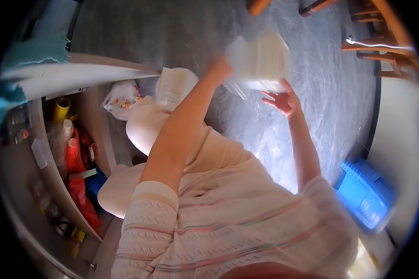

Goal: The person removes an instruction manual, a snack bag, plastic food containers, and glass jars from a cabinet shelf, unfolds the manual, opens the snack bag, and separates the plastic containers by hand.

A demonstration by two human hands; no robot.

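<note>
A translucent plastic container [258, 58], box-shaped and smeared by motion, hangs over the grey floor in front of me. My left hand [219, 69], blurred, is closed on its left edge. At the lower right corner, my right hand [286, 100] has its fingers apart, with one fingertip right at the container's edge. The other fingers of that hand stand off below it. Clear, thin edges show along the container's lower side; its contents are too blurred to make out.
To my left, an open cabinet [108, 130] holds a red bag [74, 160], a yellow cylinder [61, 109] and a white-capped bottle [68, 128]. A clear plastic bag [121, 100] lies beside my knees. Wooden chair legs [377, 46] stand upper right, a blue bin [365, 193] lower right.
</note>
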